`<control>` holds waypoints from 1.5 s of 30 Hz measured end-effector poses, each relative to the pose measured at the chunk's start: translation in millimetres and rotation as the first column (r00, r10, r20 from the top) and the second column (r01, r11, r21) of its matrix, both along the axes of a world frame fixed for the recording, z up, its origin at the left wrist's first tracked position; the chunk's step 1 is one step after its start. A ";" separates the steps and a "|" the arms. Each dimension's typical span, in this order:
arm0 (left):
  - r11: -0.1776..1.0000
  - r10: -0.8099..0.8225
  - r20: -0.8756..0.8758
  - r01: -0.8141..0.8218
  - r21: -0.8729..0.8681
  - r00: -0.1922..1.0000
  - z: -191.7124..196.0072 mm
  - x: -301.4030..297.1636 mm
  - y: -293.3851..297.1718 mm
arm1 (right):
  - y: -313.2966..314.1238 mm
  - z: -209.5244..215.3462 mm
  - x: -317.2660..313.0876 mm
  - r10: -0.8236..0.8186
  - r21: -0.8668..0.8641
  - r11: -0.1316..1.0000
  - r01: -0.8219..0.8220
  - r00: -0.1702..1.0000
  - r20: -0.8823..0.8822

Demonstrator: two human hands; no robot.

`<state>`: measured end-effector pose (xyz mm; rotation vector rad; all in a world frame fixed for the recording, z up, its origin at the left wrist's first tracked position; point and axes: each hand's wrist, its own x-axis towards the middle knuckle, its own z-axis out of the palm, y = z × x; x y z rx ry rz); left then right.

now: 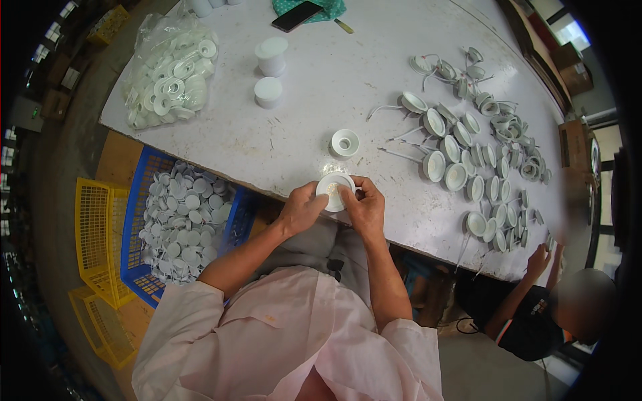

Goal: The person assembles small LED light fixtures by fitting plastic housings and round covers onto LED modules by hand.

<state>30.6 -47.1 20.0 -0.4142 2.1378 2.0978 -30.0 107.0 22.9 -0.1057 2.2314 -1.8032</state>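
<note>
Between my two hands, at the table's near edge, is a white round downlight housing (334,181) with its open side up and small yellowish dots inside. My left hand (301,209) grips its left rim, the thumb reaching over the edge. From the right, my right hand (366,208) holds it, with the thumb pressed down inside. Just beyond stands a white round cup-like part (345,143) with a hole in its middle. On the right of the table (294,150) spread many similar housings (435,166), several with wires trailing out.
At the far left lies a clear bag (175,73) of white rings. White discs are stacked (271,57) near a phone (297,16) and green cloth (328,9). A blue crate (133,227) of white discs and yellow crates (93,234) stand left. A co-worker (528,314) is at right.
</note>
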 end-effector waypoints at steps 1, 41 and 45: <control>1.000 -0.001 -0.002 0.001 -0.001 1.000 1.0 -0.2 -1.6 | 0.5 4.2 0.1 0.011 0.001 1.000 -0.011 0.998 0.060; 0.927 -0.370 -0.002 0.370 0.056 0.929 -30.9 -45.1 74.9 | 183.3 38.1 -31.1 -0.394 0.344 0.643 0.685 0.680 -0.618; 0.939 -0.335 -0.137 0.342 0.027 0.932 -29.6 -38.3 66.4 | 147.1 51.3 -118.9 -0.327 0.200 0.846 0.495 0.776 -0.539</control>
